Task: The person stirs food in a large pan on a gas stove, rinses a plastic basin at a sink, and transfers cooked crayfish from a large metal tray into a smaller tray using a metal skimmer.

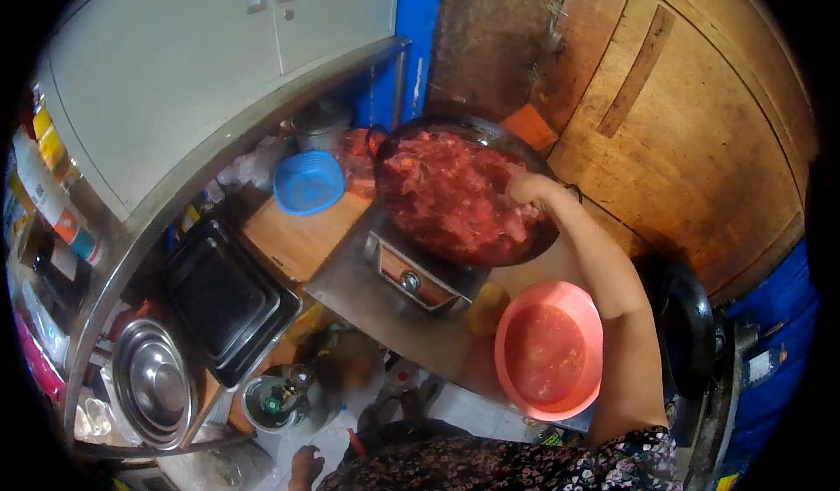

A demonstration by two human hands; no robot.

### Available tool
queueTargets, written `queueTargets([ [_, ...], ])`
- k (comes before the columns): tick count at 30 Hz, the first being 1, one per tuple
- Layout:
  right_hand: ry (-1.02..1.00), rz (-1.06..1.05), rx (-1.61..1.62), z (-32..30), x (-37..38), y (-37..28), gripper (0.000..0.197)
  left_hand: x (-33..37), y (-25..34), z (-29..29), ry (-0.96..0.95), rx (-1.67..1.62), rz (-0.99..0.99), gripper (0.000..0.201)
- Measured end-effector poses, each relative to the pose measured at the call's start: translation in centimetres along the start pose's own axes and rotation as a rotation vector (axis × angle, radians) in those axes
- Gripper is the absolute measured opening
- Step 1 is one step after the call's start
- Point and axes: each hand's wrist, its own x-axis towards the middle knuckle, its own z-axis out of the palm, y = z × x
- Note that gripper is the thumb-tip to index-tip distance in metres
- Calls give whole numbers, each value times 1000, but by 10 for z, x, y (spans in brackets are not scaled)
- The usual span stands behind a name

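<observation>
A large dark wok (472, 259) full of raw red meat pieces (455, 198) sits on a single-burner gas stove (411, 277). My right hand (531, 192) reaches into the right side of the wok and touches the meat; its fingertips are sunk among the pieces, so their grip is hidden. Below my right forearm stands a pink plastic basin (598, 355) holding reddish liquid (547, 351). My left hand (306, 466) hangs low beside my body, away from the wok; it is small and dark, and its fingers are unclear.
Left of the stove lie a wooden board (302, 241) and a blue plastic basket (309, 183). Black trays (219, 294) and nested steel bowls (157, 386) are farther left. A wooden panel wall (682, 141) rises behind the wok; another dark pan (687, 329) stands at right.
</observation>
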Motion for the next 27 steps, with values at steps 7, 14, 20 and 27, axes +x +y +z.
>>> queueTargets([
  [7, 211, -44, -9, -16, -29, -29, 26, -6, -8, 3, -33, -1, -43, 29],
  [14, 563, -89, -363, -46, -35, -22, 29, -5, -15, 4, -3, -51, -13, 29],
  [20, 928, -153, -751, -47, -26, -4, 22, -13, -40, 23, -95, -71, 31, 40],
  [27, 852, -71, -645, -45, 31, 22, 22, -31, -56, 61, 177, -393, 78, 32],
])
